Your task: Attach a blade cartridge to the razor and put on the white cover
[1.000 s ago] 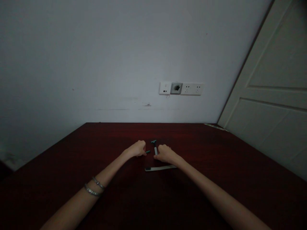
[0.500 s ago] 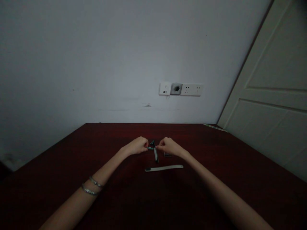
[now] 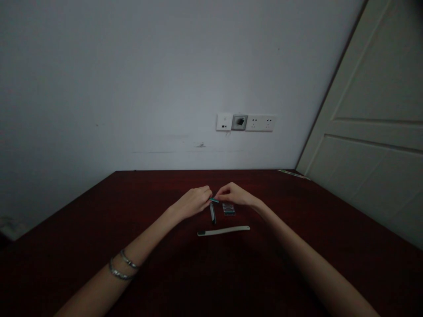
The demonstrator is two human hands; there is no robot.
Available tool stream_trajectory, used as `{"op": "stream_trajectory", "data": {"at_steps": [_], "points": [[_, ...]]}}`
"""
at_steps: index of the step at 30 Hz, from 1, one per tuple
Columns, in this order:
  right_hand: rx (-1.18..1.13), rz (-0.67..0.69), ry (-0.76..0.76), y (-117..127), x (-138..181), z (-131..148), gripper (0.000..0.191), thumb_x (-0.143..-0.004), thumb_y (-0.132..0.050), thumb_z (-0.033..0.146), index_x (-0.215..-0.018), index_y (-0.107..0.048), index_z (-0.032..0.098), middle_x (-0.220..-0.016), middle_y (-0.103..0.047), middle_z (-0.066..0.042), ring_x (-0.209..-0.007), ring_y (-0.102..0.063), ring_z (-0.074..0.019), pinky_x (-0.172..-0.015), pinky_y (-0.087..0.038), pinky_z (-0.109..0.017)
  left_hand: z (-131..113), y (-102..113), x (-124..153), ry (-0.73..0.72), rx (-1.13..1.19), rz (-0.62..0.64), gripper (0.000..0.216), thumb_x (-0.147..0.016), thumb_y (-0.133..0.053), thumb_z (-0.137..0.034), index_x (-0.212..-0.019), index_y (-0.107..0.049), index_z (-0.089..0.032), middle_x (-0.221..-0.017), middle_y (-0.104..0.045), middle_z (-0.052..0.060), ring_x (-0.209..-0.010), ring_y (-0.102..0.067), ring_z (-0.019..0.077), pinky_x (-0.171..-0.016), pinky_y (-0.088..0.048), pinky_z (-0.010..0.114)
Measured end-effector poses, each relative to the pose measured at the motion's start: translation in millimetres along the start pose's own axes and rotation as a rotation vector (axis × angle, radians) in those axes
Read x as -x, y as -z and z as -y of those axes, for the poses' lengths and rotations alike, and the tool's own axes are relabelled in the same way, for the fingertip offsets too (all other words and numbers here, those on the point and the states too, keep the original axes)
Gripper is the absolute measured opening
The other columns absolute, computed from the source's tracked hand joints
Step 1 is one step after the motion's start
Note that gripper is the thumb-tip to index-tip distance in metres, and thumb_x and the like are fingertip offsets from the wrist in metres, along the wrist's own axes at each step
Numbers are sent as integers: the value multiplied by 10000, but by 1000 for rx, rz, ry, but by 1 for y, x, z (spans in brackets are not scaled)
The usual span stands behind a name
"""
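My left hand [image 3: 197,199] is closed, pinching a small thin teal strip [image 3: 214,200] by its left end. From the other side, my right hand [image 3: 233,193] has its thumb and finger together at the strip's upper right part. What kind of thing the strip is cannot be made out. Just below them a razor [image 3: 213,214] lies on the table with its grey and black handle pointing towards me; its head is hidden by the hands and strip. A small clear plastic pack [image 3: 228,209] with dark and teal contents rests under my right hand.
Nearer to me, a long pale grey strip with a dark end [image 3: 224,231] lies crosswise on the dark red table [image 3: 158,281]. Behind the table stands a wall with sockets [image 3: 244,123]; a white door [image 3: 370,132] is at the right.
The teal strip has moved slightly up and right, in front of the razor's head. My right hand has lifted a little, uncovering more of the plastic pack. The view has shifted slightly.
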State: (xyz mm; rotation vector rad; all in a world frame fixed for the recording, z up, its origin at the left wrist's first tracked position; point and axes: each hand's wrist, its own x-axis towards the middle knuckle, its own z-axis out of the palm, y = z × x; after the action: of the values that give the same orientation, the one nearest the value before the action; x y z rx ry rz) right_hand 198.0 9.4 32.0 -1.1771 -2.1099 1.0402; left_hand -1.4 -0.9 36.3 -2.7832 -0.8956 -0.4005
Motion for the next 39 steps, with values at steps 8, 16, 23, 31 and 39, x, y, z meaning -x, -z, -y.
{"op": "stream_trajectory", "data": {"at_steps": [8, 16, 23, 31, 39], "points": [[68, -11, 12, 10, -1, -12, 291, -722, -556, 331, -802, -704, 93, -566, -579, 2, -478, -424, -74, -472, -339, -202, 1, -7, 1, 9, 6, -46, 163, -866, -463, -278, -954, -492, -144, -940, -540, 62, -840, -549, 163, -642, -441, 244], [222, 82, -25, 33, 2, -65, 255, -693, -556, 261, -799, -716, 93, -733, -687, -59, -637, -567, -130, -616, -416, -222, 11, -12, 3, 71, -9, -43, 226, -881, -438, -333, -963, -521, -140, -958, -562, 68, -899, -553, 170, -705, -451, 253], [254, 125, -20, 29, 0, -74, 264, -693, -571, 283, -820, -720, 106, -712, -681, -44, -600, -544, -116, -575, -390, -210, 15, -15, 3, 77, 28, -14, 216, -878, -444, -320, -963, -544, -148, -962, -572, 67, -914, -560, 173, -710, -448, 254], [272, 130, -35, 27, -1, -78, 262, -686, -583, 289, -824, -728, 120, -696, -685, -39, -587, -543, -116, -569, -391, -211, 17, -17, 3, 83, 43, 1, 214, -877, -441, -309, -968, -552, -150, -957, -570, 65, -920, -556, 171, -704, -443, 245], [265, 134, -40, 24, -3, -80, 237, -665, -592, 262, -786, -725, 108, -677, -676, -38, -567, -533, -112, -551, -385, -208, 19, -20, 3, 77, 53, 11, 219, -881, -433, -310, -959, -555, -145, -944, -572, 65, -904, -559, 167, -714, -443, 250]]}}
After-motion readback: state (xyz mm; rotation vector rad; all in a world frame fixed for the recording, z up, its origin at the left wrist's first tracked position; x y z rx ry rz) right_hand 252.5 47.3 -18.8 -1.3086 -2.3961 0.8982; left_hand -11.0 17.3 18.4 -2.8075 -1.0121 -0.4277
